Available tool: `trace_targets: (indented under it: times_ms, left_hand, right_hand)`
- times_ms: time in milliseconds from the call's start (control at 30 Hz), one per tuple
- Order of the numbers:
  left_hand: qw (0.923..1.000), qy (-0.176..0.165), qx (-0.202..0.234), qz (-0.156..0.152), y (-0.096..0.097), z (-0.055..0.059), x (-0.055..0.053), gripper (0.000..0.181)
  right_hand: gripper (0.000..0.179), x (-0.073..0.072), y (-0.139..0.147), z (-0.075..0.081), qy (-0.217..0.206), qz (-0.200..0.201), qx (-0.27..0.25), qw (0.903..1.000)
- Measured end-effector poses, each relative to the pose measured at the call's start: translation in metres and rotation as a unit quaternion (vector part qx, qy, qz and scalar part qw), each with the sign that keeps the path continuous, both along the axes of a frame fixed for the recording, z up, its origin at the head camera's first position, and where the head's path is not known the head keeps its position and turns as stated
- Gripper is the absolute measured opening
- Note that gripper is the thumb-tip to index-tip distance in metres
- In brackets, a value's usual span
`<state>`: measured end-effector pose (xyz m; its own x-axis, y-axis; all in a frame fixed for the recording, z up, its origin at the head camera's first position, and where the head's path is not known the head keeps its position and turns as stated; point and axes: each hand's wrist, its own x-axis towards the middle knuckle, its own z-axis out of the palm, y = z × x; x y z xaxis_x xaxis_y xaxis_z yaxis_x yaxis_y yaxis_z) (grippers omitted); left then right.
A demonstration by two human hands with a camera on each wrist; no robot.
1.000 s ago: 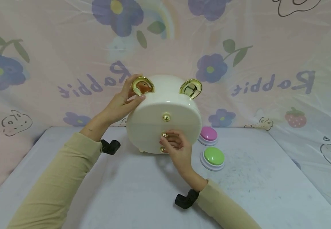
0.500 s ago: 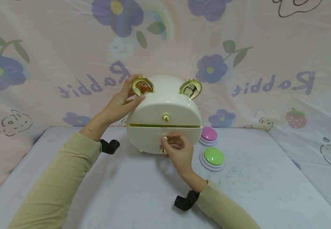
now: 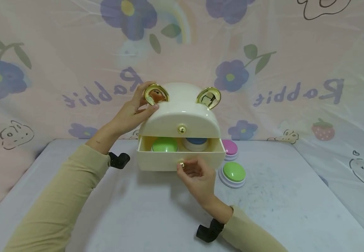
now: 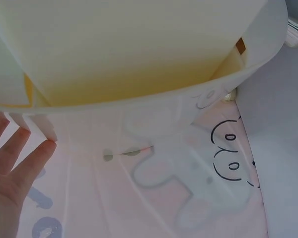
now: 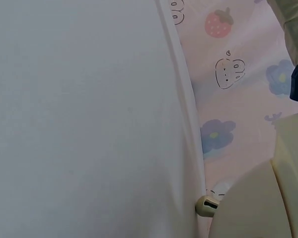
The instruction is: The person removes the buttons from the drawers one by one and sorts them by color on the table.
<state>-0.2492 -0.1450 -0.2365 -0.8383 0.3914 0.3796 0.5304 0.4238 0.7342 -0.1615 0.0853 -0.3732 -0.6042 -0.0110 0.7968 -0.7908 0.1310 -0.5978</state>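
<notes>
A cream bear-shaped drawer box (image 3: 182, 105) with gold-lined ears stands on the table. My left hand (image 3: 137, 108) holds it at its left ear, thumb in front and fingers behind; in the left wrist view several fingertips touch the back edge of the box. Thumb and fingers of my right hand (image 3: 202, 180) pinch the gold knob (image 3: 182, 164) of the middle drawer (image 3: 156, 161), which is pulled out. Inside it lie a green-topped push button (image 3: 164, 144) and a blue-topped push button (image 3: 197, 143). The lower knob is hidden. My right hand is out of sight in its wrist view.
Right of the box, a pink push button (image 3: 230, 147) and another green push button (image 3: 234, 172) rest on the white-covered table (image 3: 295, 196). A printed curtain (image 3: 279, 28) hangs close behind the box. The top drawer's knob (image 3: 182, 130) sits above the pulled-out drawer.
The middle drawer has slid out toward me with my right hand on its knob, from shut to showing the green and blue buttons. My left hand stays at the ear.
</notes>
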Motion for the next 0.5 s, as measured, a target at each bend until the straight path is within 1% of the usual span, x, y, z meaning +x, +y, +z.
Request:
trace_targets:
  times_ms: [100, 233, 433, 500]
  left_hand:
    - [1.0000, 0.000, 0.004, -0.007, 0.001, 0.000, -0.001, 0.065]
    - [0.9998, -0.004, 0.013, -0.012, 0.001, -0.001, 0.000, 0.065]
    - [0.9999, -0.005, 0.014, -0.002, 0.001, -0.002, -0.002, 0.064]
    - [0.9999, -0.005, 0.013, 0.000, 0.001, -0.002, -0.002, 0.064]
  right_hand:
    - [0.017, 0.006, 0.002, 0.001, 0.013, -0.003, 0.012, 0.9998]
    - [0.017, 0.012, 0.006, 0.002, 0.046, -0.004, 0.027, 0.9986]
    - [0.012, 0.017, 0.010, -0.001, 0.105, 0.013, 0.047, 0.9932]
    - [0.013, 0.019, 0.011, -0.001, 0.118, 0.016, 0.051, 0.9916]
